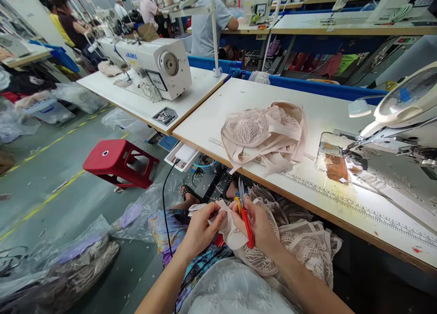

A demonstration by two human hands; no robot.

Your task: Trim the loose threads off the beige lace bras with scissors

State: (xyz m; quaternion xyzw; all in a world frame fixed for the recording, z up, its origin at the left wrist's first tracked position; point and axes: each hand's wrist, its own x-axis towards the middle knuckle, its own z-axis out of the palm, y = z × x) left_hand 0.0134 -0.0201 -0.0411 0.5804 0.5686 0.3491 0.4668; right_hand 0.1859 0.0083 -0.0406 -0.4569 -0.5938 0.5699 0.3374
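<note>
Over my lap, my left hand (pixel 203 228) pinches a pale beige fabric piece (pixel 231 230) between thumb and fingers. Scissors (pixel 246 223) with red handles rest in my right hand (pixel 261 226), blades pointing up and away from me. The fingertips of that hand also touch the fabric's right side. Beige lace bras (pixel 303 243) are heaped on my lap, partly under my right forearm. More beige bras (pixel 269 134) lie in a pile on the white sewing table (pixel 201 118) ahead.
At the right stands a lit sewing machine (pixel 392 141) with a magnifier lens. Another sewing machine (pixel 153 66) is on the left table. A red stool (pixel 112 157), plastic bags (pixel 85 250) and a black cable (pixel 164 200) are to my left. Several people sit at machines farther back.
</note>
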